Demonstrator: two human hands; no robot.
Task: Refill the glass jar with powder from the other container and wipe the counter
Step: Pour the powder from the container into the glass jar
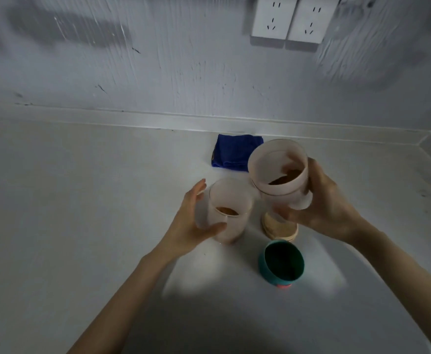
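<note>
A glass jar (228,213) stands upright on the white counter (81,200) with a little brown powder in its bottom. My left hand (191,221) is wrapped around its left side. To its right, my right hand (321,200) holds a frosted container (279,172) in the air, tilted with its mouth toward the camera and up-left. Brown powder lies against the container's lower inner wall. A folded blue cloth (234,152) lies behind both, near the wall.
A wooden lid (279,227) lies flat on the counter under the raised container. A teal lid (282,264) rests on its side in front of it. Two wall sockets (293,19) sit above. The counter's raised back edge (209,121) runs along the wall.
</note>
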